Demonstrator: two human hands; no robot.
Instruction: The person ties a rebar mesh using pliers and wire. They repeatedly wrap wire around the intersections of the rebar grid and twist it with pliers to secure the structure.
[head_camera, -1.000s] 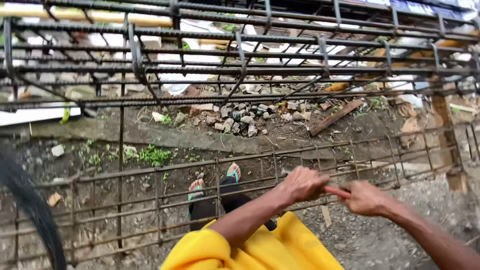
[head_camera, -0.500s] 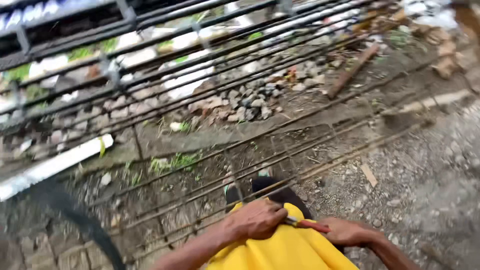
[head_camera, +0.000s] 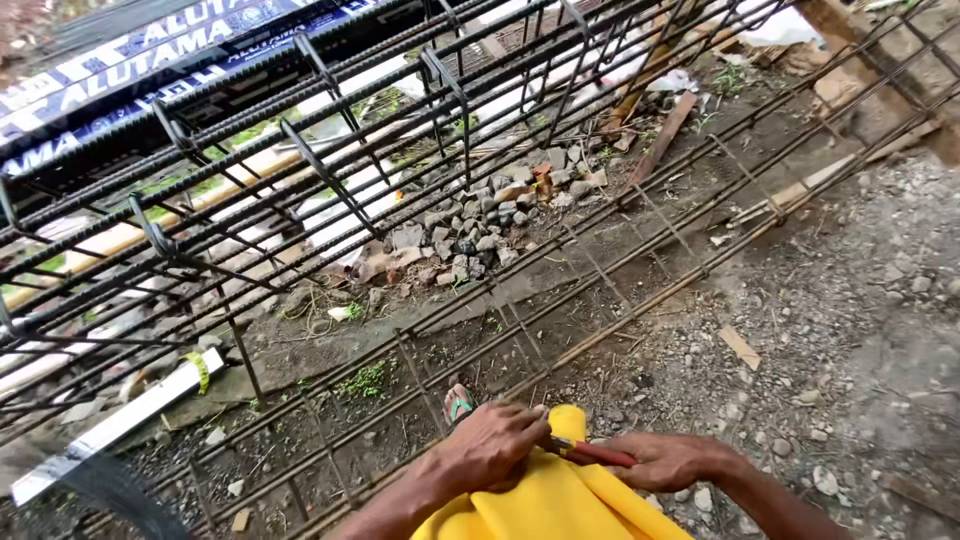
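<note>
Here, red-handled pliers (head_camera: 592, 452) between both hands, right hand (head_camera: 668, 460) fingers grasping handles, left hand (head_camera: 490, 445) fingers clenched over its head.

Bare forearms here, no sleeves reaching the wrists, no gloves or rings that I can see on the left hand (head_camera: 492, 442) or the right hand (head_camera: 668, 461). Bright yellow cloth garment (head_camera: 545, 500) fills the 6 o'clock edge in smooth folds. At 11 o'clock of it peeks a green-and-pink rubber sandal (head_camera: 458, 402).

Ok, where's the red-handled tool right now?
Head view, bottom centre: the red-handled tool sits between the left hand and right hand, above the yellow garment.
</note>
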